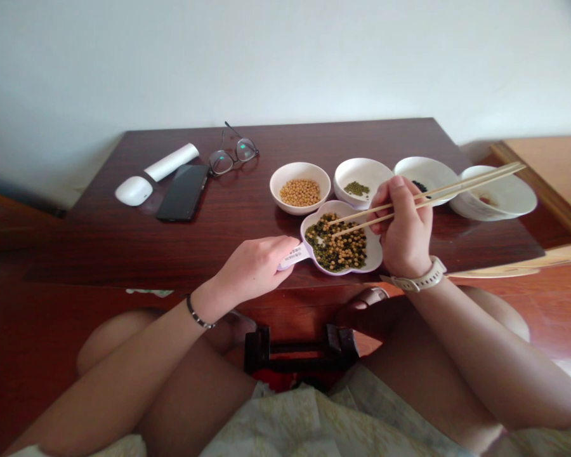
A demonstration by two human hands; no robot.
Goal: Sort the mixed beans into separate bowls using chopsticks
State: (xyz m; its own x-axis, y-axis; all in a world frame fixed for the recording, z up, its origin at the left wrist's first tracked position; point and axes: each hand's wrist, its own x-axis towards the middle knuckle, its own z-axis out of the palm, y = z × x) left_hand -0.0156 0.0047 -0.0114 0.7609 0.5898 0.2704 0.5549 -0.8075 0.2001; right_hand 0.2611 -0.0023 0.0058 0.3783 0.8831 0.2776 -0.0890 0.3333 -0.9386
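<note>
1. The left hand (254,270) sits near the desk's front edge, its fingers closed over the handle (295,257) of a lilac-rimmed petal dish (375,254), grasping it.
2. The right hand (402,228) pinches wooden chopsticks (438,197), their tips over the dish's far side. Whether they hold a bean is too small to tell.
3. A large heap of mixed beans (335,244), yellow and dark green, remains in the dish.
4. Along the far side of the dish, a white bowl (297,168) holds a modest mound of soybeans (299,192), and a second white bowl (361,171) holds a small patch of green beans (356,188).
5. A third white bowl (428,172), just behind the chopsticks, holds a few black beans (419,186), partly hidden.
</note>
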